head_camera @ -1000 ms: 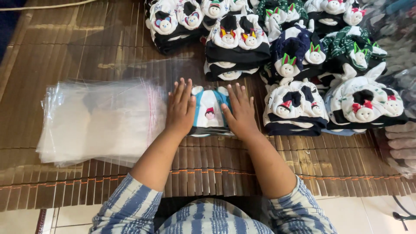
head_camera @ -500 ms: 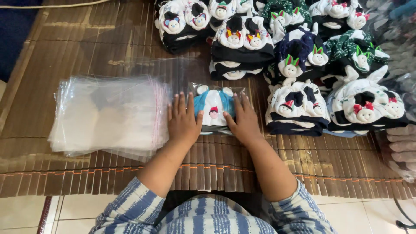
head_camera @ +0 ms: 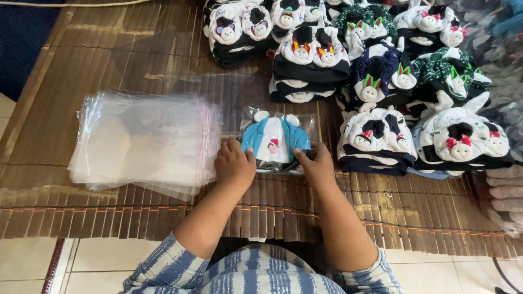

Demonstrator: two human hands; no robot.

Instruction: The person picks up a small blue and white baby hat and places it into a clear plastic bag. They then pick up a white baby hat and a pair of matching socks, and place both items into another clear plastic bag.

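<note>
— What sits between the hands?

— A small blue and white baby hat (head_camera: 275,141) inside a clear plastic bag (head_camera: 279,117), lying flat on the brown bamboo mat (head_camera: 81,60), just in front of the person.

— And the hands themselves?

— The left hand (head_camera: 234,165) is curled, fingers pressed on the bag's lower left edge. The right hand (head_camera: 315,166) pinches the lower right edge between thumb and fingers. The two hands are apart, with the hat between them.

— What lies around it?

— Just to the left, touching the left hand, a stack of empty clear bags (head_camera: 144,141). Beyond and to the right, piles of folded animal-face hats (head_camera: 376,139) in black, navy, green and white.
</note>
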